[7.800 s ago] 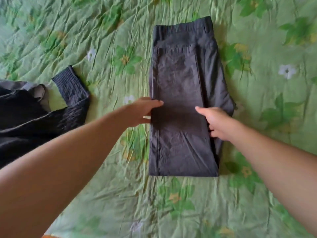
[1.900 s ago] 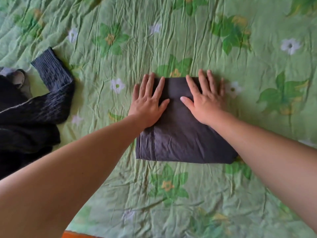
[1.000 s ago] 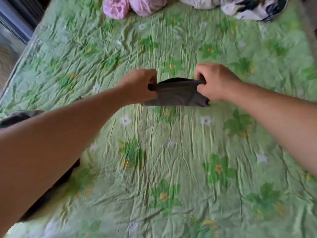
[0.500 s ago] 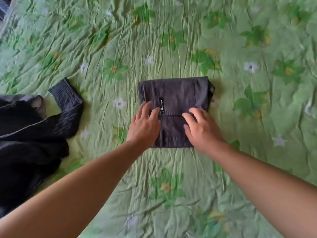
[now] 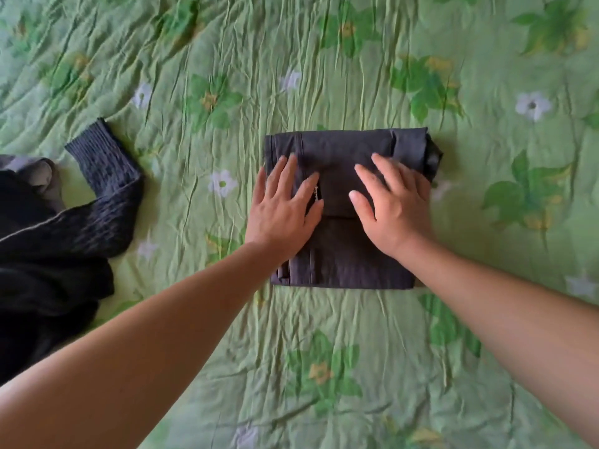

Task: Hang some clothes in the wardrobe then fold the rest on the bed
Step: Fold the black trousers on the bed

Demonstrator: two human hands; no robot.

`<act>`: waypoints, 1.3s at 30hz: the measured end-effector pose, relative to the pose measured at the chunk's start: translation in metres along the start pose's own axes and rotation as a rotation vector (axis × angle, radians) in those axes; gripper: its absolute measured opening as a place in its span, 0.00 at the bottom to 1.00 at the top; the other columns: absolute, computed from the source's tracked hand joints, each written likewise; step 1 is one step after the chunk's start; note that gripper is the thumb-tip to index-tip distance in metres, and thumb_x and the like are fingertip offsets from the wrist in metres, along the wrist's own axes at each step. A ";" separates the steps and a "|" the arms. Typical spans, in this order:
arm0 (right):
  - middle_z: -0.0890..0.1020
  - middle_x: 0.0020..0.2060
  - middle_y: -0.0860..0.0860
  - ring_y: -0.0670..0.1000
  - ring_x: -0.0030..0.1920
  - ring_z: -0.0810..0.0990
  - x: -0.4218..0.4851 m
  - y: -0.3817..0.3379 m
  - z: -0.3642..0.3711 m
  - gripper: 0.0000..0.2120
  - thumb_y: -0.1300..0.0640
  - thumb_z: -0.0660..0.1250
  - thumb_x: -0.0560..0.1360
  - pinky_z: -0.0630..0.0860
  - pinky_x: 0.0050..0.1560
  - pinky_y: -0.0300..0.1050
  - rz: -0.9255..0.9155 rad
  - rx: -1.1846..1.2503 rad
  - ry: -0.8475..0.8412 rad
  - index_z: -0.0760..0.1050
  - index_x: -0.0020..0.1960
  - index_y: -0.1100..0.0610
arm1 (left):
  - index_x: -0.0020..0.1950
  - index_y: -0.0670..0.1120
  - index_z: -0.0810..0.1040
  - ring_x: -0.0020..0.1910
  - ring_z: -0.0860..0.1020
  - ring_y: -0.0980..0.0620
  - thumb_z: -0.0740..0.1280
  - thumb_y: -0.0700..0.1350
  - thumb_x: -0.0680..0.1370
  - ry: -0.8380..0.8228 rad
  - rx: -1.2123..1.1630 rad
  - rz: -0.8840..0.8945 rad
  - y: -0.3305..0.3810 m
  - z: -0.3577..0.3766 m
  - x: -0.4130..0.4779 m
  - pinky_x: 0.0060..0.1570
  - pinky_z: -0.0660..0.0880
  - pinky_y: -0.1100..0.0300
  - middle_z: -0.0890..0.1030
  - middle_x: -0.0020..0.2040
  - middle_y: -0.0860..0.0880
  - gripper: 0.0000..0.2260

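Folded trousers (image 5: 346,254) lie under left hand (image 5: 285,209) and right hand (image 5: 393,209), fingers flat.

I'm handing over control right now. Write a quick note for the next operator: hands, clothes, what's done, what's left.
Left hand: open, flat on the left part of the folded trousers.
Right hand: open, flat on their right part. Neither hand grips anything.
Trousers: a compact dark grey packet on the green floral bedcover.
Dark knit sweater: an unfolded heap at the left edge of view, apart from the trousers. A bit of grey garment shows at its far side.
Done: trousers folded.
Left: fold the sweater heap. The wardrobe is out of view, so the hanging cannot be judged.
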State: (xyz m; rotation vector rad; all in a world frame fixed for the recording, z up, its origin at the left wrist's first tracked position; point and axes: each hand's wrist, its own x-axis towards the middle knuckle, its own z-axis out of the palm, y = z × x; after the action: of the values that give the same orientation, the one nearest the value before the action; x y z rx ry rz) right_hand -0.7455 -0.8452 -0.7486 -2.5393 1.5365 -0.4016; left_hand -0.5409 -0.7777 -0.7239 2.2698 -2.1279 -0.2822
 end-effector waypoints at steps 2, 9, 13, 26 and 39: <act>0.61 0.80 0.55 0.62 0.79 0.59 0.018 0.002 0.000 0.29 0.39 0.58 0.81 0.54 0.75 0.71 -0.031 -0.086 -0.065 0.65 0.78 0.49 | 0.82 0.55 0.53 0.81 0.40 0.45 0.49 0.61 0.83 0.024 0.016 0.015 -0.002 0.002 0.014 0.78 0.45 0.41 0.42 0.82 0.44 0.28; 0.45 0.82 0.52 0.62 0.81 0.45 0.043 0.017 0.036 0.36 0.30 0.48 0.79 0.41 0.74 0.76 -0.022 -0.182 -0.239 0.48 0.82 0.43 | 0.82 0.55 0.51 0.81 0.43 0.42 0.54 0.65 0.79 0.010 0.008 0.025 -0.016 0.040 0.047 0.78 0.45 0.41 0.45 0.82 0.41 0.34; 0.49 0.82 0.55 0.62 0.81 0.48 0.044 0.016 0.028 0.35 0.31 0.50 0.79 0.43 0.75 0.74 0.008 -0.142 -0.256 0.52 0.82 0.46 | 0.82 0.55 0.49 0.81 0.40 0.43 0.53 0.67 0.79 -0.026 0.004 0.004 -0.012 0.028 0.045 0.78 0.46 0.40 0.42 0.82 0.42 0.34; 0.64 0.75 0.67 0.63 0.75 0.65 -0.050 0.001 0.000 0.31 0.42 0.69 0.72 0.60 0.75 0.52 0.551 0.440 0.024 0.74 0.72 0.54 | 0.79 0.59 0.59 0.79 0.54 0.45 0.67 0.58 0.78 -0.024 -0.561 -0.337 0.008 0.015 -0.048 0.77 0.55 0.52 0.52 0.80 0.43 0.32; 0.76 0.36 0.52 0.47 0.32 0.71 0.008 0.000 -0.123 0.20 0.66 0.73 0.69 0.66 0.30 0.38 0.589 0.702 -0.420 0.79 0.58 0.51 | 0.65 0.53 0.77 0.42 0.80 0.53 0.73 0.38 0.75 -0.259 -0.838 -0.408 0.015 -0.114 -0.011 0.40 0.80 0.64 0.81 0.50 0.48 0.21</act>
State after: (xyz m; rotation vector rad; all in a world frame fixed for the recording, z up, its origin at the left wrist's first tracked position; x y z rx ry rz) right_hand -0.7786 -0.8503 -0.6299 -1.4538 1.5238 -0.2387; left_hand -0.5402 -0.7808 -0.6085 2.1329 -1.1902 -1.2498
